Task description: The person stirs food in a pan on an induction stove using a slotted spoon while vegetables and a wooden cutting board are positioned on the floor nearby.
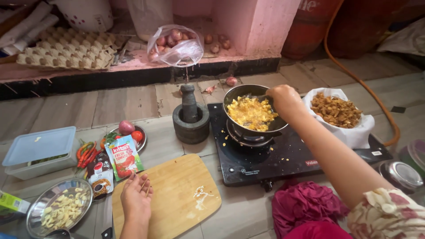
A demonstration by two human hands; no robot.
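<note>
Floor-level cooking area; right hand (285, 99) closed around a utensil in pan (234, 95) of yellow food; left hand (136, 194) rests open, holding nothing, on cutting board (177, 186).

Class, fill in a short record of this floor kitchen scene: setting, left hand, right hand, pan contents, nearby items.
Setting: black gas stove on the floor
Left hand: flat on the wooden cutting board, empty
Right hand: closed on a utensil in the dark metal pan
Pan contents: yellow crumbly food
Nearby: grey stone mortar with pestle, cloth-lined bowl of brown fried pieces
</note>
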